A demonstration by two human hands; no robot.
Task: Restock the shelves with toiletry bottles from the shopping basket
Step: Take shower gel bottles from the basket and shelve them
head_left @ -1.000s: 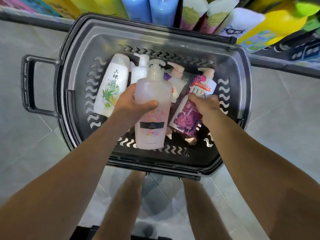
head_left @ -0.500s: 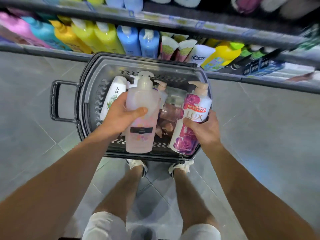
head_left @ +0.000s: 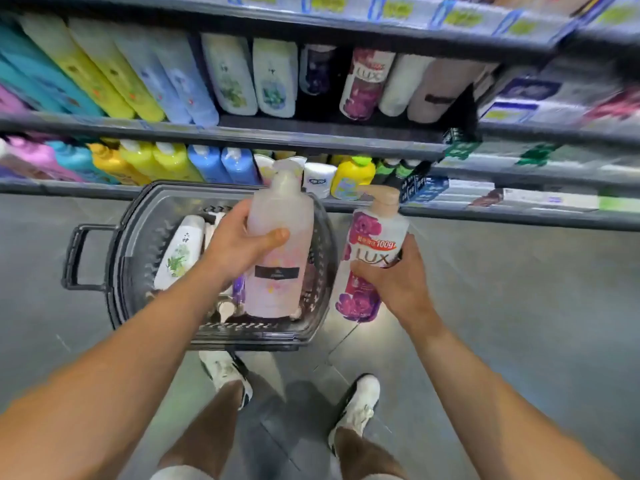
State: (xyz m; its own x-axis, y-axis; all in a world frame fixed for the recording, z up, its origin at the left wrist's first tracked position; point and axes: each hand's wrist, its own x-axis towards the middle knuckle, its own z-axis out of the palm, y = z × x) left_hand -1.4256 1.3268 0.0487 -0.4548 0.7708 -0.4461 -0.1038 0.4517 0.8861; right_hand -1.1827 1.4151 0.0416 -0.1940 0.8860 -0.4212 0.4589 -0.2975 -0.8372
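My left hand [head_left: 239,245] grips a pale pink pump bottle [head_left: 280,251] with a black label, held upright above the dark shopping basket [head_left: 138,237] on the floor. My right hand [head_left: 394,275] grips a white Lux pump bottle [head_left: 372,258] with purple flowers, raised to the right of the basket. A white bottle with a green plant print [head_left: 180,254] lies in the basket's left side, with a few more bottles partly hidden beneath the pink one. A matching Lux bottle [head_left: 363,84] stands on the middle shelf [head_left: 311,136].
Shelves ahead hold rows of coloured bottles: yellow [head_left: 138,161] and blue [head_left: 225,164] ones on the lower shelf, white ones [head_left: 252,74] above. A dark gap sits left of the shelved Lux bottle. My feet in white shoes [head_left: 225,372] stand behind the basket on grey tiles.
Both hands lifted their bottles up out of the basket. The Lux bottle moved right, clear of the basket rim. My view tilted upward, and more shelves show now.
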